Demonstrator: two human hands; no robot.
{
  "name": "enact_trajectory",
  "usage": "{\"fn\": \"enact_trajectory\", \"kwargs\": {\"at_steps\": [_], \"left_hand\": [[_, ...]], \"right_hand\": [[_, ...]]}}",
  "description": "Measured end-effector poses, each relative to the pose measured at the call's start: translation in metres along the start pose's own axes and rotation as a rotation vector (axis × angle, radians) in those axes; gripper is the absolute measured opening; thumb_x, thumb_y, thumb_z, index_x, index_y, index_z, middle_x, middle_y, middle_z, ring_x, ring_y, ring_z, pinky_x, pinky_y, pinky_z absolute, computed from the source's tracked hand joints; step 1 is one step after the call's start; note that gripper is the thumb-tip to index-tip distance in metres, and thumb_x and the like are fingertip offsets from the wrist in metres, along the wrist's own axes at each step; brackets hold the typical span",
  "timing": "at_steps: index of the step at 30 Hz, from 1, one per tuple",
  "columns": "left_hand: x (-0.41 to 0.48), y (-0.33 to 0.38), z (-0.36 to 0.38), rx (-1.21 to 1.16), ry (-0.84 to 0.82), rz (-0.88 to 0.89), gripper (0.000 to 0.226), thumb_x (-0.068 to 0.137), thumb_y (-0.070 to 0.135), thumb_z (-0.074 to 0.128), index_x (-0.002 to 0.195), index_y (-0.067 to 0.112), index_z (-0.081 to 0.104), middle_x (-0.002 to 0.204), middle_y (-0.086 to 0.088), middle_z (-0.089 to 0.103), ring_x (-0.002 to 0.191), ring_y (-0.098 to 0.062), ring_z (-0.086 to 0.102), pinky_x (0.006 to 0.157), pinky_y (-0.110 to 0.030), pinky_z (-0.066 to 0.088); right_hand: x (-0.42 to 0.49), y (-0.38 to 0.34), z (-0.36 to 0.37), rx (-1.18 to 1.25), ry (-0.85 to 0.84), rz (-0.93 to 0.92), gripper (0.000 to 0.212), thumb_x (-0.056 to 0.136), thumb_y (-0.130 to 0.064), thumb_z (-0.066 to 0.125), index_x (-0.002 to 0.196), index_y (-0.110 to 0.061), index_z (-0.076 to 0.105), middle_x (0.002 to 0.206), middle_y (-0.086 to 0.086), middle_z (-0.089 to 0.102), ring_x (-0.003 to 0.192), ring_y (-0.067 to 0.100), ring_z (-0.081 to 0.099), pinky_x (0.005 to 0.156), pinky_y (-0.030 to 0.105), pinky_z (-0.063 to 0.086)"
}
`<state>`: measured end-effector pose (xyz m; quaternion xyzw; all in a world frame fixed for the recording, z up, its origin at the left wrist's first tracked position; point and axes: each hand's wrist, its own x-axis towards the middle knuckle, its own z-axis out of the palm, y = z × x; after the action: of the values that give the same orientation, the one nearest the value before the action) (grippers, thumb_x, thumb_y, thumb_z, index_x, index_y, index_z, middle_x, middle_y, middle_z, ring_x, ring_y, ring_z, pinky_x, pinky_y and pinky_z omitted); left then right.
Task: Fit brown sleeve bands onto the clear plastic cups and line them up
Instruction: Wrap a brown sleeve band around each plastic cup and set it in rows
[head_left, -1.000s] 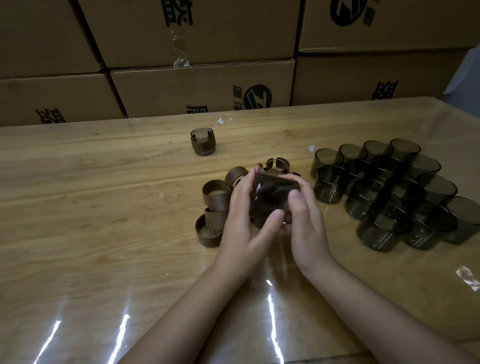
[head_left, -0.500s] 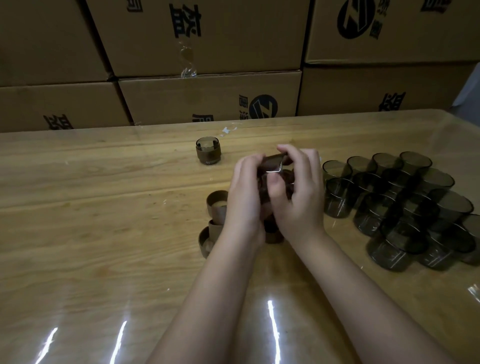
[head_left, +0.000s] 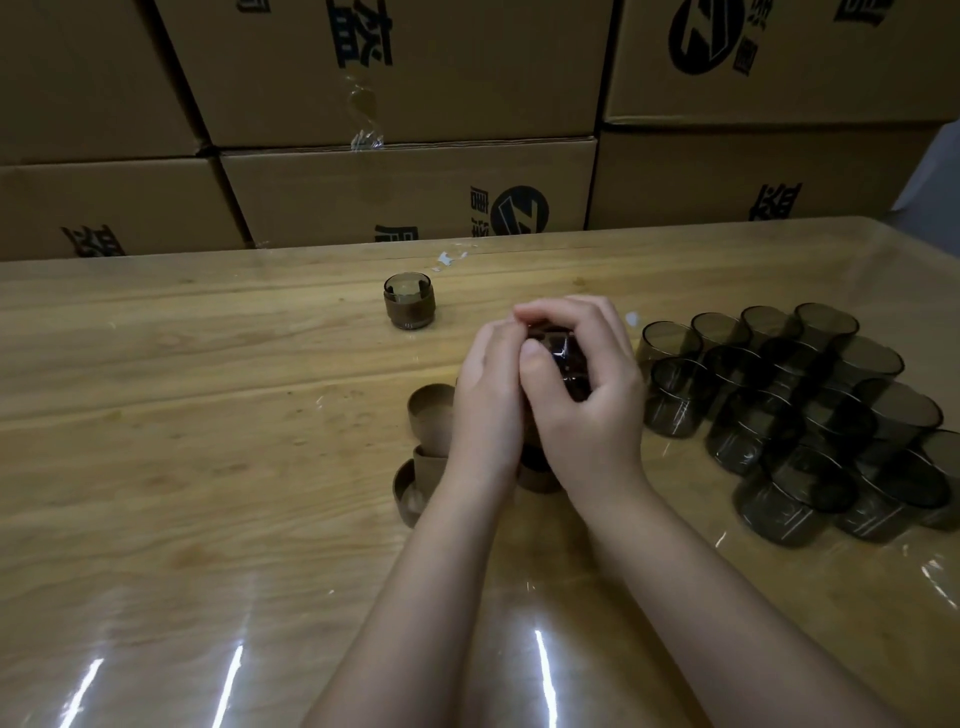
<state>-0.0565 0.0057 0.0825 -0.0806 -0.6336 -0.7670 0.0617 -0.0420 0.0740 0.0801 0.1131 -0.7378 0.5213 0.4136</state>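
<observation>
Hands, left (head_left: 488, 395) and right (head_left: 587, 400), grip one cup (head_left: 563, 358).

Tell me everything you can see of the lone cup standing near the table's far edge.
The lone cup is small, round and of smoky see-through plastic. A brown sleeve band wraps its middle, leaving the rim and base bare. It stands upright, mouth up, on the wooden table, touching nothing else.

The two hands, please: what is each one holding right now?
Left hand: grips the cup.
Right hand: grips the same cup.
</observation>
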Motion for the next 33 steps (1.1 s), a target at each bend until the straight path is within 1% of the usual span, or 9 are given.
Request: {"fn": "enact_trajectory", "kwargs": {"at_steps": [3, 8, 14, 17, 20, 24, 28, 31, 33], "left_hand": [[-0.001, 0.002, 0.004, -0.023, 0.083, 0.088, 0.016, 0.099, 0.014, 0.047, 0.095, 0.006, 0.061, 0.077, 0.008, 0.064, 0.072, -0.001, 0.060, 0.064, -0.016, 0.049], [-0.010, -0.007, 0.011, 0.206, 0.163, 0.291, 0.008, 0.088, 0.033, 0.054, 0.092, 0.028, 0.058, 0.100, 0.000, 0.065, 0.091, -0.002, 0.061, 0.079, -0.015, 0.047], [-0.005, -0.013, -0.005, 0.486, 0.108, 0.685, 0.028, 0.089, 0.029, 0.052, 0.101, 0.007, 0.066, 0.098, -0.005, 0.064, 0.094, -0.008, 0.057, 0.082, -0.010, 0.040], [-0.006, -0.006, -0.006, 0.405, 0.075, 0.773, 0.024, 0.089, 0.024, 0.052, 0.099, 0.006, 0.064, 0.098, -0.008, 0.064, 0.095, -0.015, 0.059, 0.084, -0.019, 0.044], [-0.012, 0.009, 0.004, 0.117, 0.091, 0.545, 0.013, 0.087, 0.025, 0.051, 0.094, 0.023, 0.062, 0.093, 0.002, 0.067, 0.090, -0.014, 0.062, 0.078, -0.027, 0.049], [-0.014, 0.023, 0.013, -0.128, 0.077, 0.270, 0.014, 0.089, 0.015, 0.051, 0.083, 0.021, 0.062, 0.076, 0.014, 0.066, 0.073, -0.001, 0.060, 0.065, -0.016, 0.046], [-0.016, 0.027, 0.018, -0.328, 0.179, -0.101, 0.019, 0.091, 0.018, 0.053, 0.083, 0.015, 0.070, 0.078, 0.005, 0.069, 0.078, -0.008, 0.066, 0.069, -0.022, 0.052], [-0.010, 0.030, 0.012, -0.541, 0.020, -0.515, 0.019, 0.087, 0.029, 0.058, 0.083, 0.013, 0.068, 0.069, -0.005, 0.067, 0.065, -0.017, 0.068, 0.056, -0.026, 0.054], [-0.009, 0.028, 0.012, -0.562, -0.040, -0.567, 0.020, 0.089, 0.029, 0.057, 0.085, 0.012, 0.066, 0.068, -0.004, 0.067, 0.063, -0.016, 0.068, 0.054, -0.024, 0.054]], "right_hand": [[-0.002, -0.010, 0.005, 0.154, 0.047, 0.222, 0.017, 0.084, -0.017, 0.055, 0.089, -0.031, 0.065, 0.095, -0.008, 0.066, 0.097, 0.011, 0.062, 0.086, 0.037, 0.052], [0.000, -0.011, 0.005, 0.613, 0.137, 0.731, 0.022, 0.092, -0.018, 0.054, 0.080, -0.024, 0.071, 0.082, -0.003, 0.072, 0.083, 0.014, 0.070, 0.072, 0.030, 0.057], [0.003, -0.013, -0.001, 0.850, 0.130, 0.949, 0.020, 0.088, -0.028, 0.060, 0.077, -0.021, 0.074, 0.080, 0.001, 0.073, 0.077, 0.014, 0.073, 0.064, 0.031, 0.059], [0.000, -0.023, 0.003, 0.625, 0.150, 0.655, 0.024, 0.093, -0.025, 0.051, 0.079, -0.021, 0.069, 0.078, -0.005, 0.070, 0.078, 0.009, 0.069, 0.070, 0.025, 0.056], [-0.003, -0.027, 0.004, 0.332, 0.118, 0.225, 0.012, 0.095, -0.024, 0.046, 0.092, -0.021, 0.058, 0.091, -0.002, 0.064, 0.088, 0.011, 0.062, 0.077, 0.026, 0.050], [0.001, -0.010, -0.003, 0.031, 0.117, -0.238, 0.017, 0.092, -0.014, 0.043, 0.098, -0.007, 0.058, 0.102, 0.004, 0.055, 0.097, 0.023, 0.056, 0.084, 0.047, 0.047], [0.008, 0.009, -0.013, -0.078, -0.009, -0.480, 0.019, 0.090, -0.014, 0.050, 0.101, -0.003, 0.061, 0.106, 0.011, 0.057, 0.100, 0.027, 0.057, 0.086, 0.048, 0.046], [0.015, 0.020, -0.025, -0.200, -0.092, -0.624, 0.021, 0.088, -0.019, 0.054, 0.102, -0.005, 0.060, 0.099, 0.019, 0.064, 0.090, 0.033, 0.060, 0.084, 0.037, 0.047], [0.017, 0.023, -0.028, -0.228, -0.083, -0.612, 0.021, 0.087, -0.018, 0.055, 0.096, -0.002, 0.065, 0.093, 0.020, 0.065, 0.084, 0.034, 0.061, 0.080, 0.036, 0.048]]}}
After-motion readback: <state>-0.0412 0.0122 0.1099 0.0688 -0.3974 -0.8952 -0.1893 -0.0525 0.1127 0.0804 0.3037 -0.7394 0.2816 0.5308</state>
